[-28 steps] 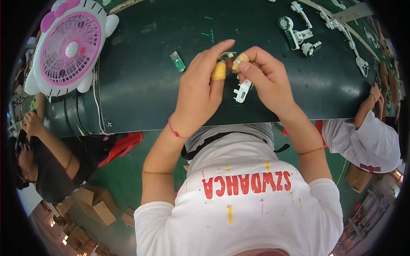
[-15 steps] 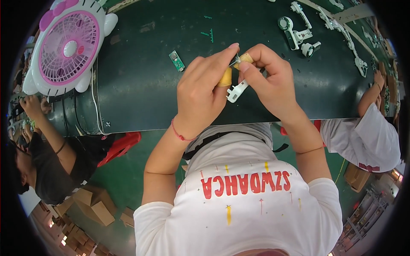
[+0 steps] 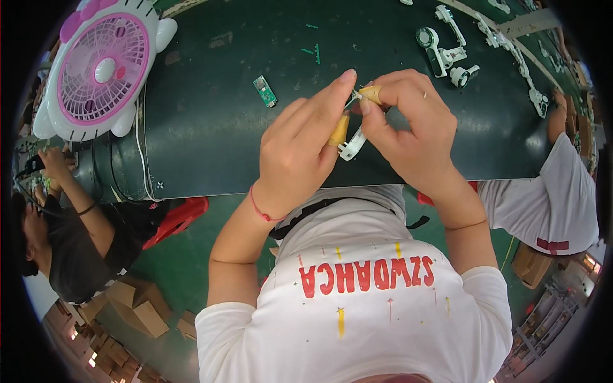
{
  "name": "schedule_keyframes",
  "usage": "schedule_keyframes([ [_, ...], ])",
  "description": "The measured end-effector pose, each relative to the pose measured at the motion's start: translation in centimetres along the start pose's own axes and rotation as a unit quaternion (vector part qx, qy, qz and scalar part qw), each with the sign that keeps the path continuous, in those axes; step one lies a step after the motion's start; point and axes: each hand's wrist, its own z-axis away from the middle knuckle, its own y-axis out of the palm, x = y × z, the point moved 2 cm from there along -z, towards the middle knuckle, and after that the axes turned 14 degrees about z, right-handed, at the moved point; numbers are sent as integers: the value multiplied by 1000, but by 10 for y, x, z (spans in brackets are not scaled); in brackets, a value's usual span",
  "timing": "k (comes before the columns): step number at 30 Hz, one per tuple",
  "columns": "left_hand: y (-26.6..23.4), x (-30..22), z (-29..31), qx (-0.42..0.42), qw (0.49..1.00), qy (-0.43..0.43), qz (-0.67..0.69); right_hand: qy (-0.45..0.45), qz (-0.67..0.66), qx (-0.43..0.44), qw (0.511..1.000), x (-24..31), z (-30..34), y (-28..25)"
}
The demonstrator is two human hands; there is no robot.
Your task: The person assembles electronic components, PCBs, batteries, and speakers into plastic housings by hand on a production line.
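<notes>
Both hands raised just above the belt (image 3: 211, 127), left hand (image 3: 300, 153) and right hand (image 3: 408, 137) pinching a white clip (image 3: 352, 145) between fingertips, close together, seemingly to steady fine fitting.

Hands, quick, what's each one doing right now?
Left hand: pinched on the small white plastic part.
Right hand: pinched on the same part's top.

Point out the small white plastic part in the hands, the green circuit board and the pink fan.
white plastic part (image 3: 350, 148), head view, lower ring end.
green circuit board (image 3: 264, 91), head view, middle.
pink fan (image 3: 104, 69), head view, centre hub.
</notes>
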Motion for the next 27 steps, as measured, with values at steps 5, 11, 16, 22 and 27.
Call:
schedule_keyframes([
  [5,-1,-5,1,9,1000,0,3,-46,8,-17,999,4,-3,-5],
  [11,2,-9,0,11,998,-5,59,-58,-8,-8,998,3,-4,-8],
  [16,5,-8,5,14,998,-16,50,-42,-8,28,999,2,-2,-7],
  [22,1,11,0,27,998,-50,-33,109,-174,204,957,-8,3,-3],
  [27,10,16,3,48,996,-29,74,-58,-154,127,978,-8,7,-3],
])
